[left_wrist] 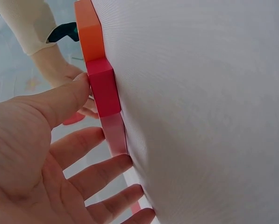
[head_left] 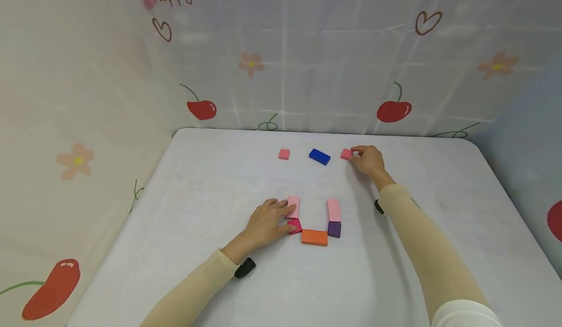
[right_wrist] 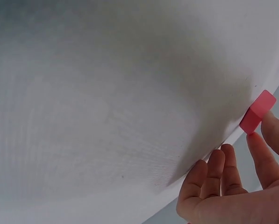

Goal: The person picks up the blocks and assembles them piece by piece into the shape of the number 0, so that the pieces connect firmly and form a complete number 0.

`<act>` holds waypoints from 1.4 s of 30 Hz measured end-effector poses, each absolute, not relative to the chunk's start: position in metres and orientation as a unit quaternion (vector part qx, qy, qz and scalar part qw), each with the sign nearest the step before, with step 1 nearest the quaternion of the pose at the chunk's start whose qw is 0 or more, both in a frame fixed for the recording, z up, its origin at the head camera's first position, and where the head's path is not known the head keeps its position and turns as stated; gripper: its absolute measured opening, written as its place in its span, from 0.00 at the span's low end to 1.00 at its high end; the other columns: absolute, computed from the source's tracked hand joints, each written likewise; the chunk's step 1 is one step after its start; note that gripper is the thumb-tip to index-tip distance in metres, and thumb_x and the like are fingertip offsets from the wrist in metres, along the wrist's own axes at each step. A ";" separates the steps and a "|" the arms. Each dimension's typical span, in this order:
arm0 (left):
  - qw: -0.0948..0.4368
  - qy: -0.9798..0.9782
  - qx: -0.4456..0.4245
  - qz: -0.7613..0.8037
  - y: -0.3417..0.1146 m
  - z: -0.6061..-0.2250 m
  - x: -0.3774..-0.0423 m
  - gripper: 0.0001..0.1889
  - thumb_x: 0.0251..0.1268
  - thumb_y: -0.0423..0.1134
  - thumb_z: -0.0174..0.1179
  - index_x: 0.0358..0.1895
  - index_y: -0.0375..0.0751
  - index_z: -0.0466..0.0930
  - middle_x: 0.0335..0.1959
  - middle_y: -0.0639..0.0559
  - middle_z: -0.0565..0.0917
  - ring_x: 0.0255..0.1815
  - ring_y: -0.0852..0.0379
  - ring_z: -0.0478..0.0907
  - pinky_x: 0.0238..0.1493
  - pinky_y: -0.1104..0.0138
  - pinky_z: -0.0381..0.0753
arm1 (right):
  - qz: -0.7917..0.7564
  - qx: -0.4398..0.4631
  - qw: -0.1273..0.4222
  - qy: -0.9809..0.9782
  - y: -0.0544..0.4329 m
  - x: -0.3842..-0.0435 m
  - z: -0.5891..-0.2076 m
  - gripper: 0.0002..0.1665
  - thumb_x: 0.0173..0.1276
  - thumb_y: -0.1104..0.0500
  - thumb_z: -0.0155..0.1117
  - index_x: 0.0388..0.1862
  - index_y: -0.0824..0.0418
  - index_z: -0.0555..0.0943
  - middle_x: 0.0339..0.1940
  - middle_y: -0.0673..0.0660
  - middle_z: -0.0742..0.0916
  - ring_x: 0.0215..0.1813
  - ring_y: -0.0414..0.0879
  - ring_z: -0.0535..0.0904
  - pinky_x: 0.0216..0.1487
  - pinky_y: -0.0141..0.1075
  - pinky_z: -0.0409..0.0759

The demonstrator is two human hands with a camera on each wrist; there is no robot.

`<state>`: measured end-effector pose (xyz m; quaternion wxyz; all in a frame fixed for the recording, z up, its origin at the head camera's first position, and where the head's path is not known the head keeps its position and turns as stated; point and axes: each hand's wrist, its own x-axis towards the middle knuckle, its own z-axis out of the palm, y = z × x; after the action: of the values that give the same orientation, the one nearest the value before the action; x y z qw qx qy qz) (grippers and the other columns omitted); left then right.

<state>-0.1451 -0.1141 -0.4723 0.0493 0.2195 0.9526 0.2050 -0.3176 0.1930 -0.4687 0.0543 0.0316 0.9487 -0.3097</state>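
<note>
My left hand [head_left: 265, 223] lies with spread, fairly straight fingers along the left side of a light pink block [head_left: 293, 207] and a crimson block [left_wrist: 104, 88]. Its thumb tip is at the crimson block, its index fingertip at the light pink one. Farther back on the right, my right hand [head_left: 369, 161] pinches a small coral-pink block [head_left: 346, 154] by thumb and index finger. In the right wrist view, both fingertips meet that block [right_wrist: 258, 112], while the other fingers [right_wrist: 214, 170] curl beneath. An orange block [head_left: 314, 237] adjoins the crimson one's corner.
A purple block [head_left: 334, 229] stands at the orange block's right end, with another light pink block [head_left: 333, 210] behind it. Toward the back of the white table [head_left: 210, 171] lie a blue block [head_left: 319, 156] and a second coral-pink block [head_left: 284, 154]. A printed curtain [head_left: 307, 88] hangs behind.
</note>
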 end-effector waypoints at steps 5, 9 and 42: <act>0.051 0.951 0.219 0.214 -0.114 -0.471 -0.144 0.29 0.61 0.48 0.66 0.66 0.47 0.76 0.66 0.41 0.75 0.68 0.38 0.68 0.64 0.44 0.70 | -0.307 0.036 0.050 0.950 0.193 -0.316 -0.469 0.24 0.72 0.57 0.56 0.65 0.61 0.76 0.62 0.69 0.78 0.64 0.64 0.72 0.63 0.57 0.71; 0.048 0.950 0.220 0.215 -0.113 -0.472 -0.145 0.29 0.61 0.48 0.67 0.65 0.46 0.76 0.66 0.41 0.75 0.68 0.37 0.68 0.64 0.44 0.70 | -0.303 0.037 0.046 0.951 0.194 -0.315 -0.469 0.23 0.72 0.57 0.56 0.65 0.60 0.77 0.61 0.69 0.79 0.63 0.63 0.72 0.61 0.56 0.72; 0.039 0.949 0.231 0.211 -0.115 -0.473 -0.145 0.29 0.60 0.48 0.67 0.65 0.46 0.76 0.66 0.41 0.76 0.67 0.37 0.68 0.62 0.44 0.71 | -0.271 -0.020 0.091 0.958 0.191 -0.283 -0.462 0.23 0.69 0.58 0.59 0.63 0.58 0.79 0.62 0.70 0.76 0.66 0.66 0.68 0.63 0.63 0.66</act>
<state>-0.1448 -0.1153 -0.4729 0.0386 0.2305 0.9490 0.2115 -0.2828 0.1913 -0.4624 0.0909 -0.0200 0.9580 -0.2711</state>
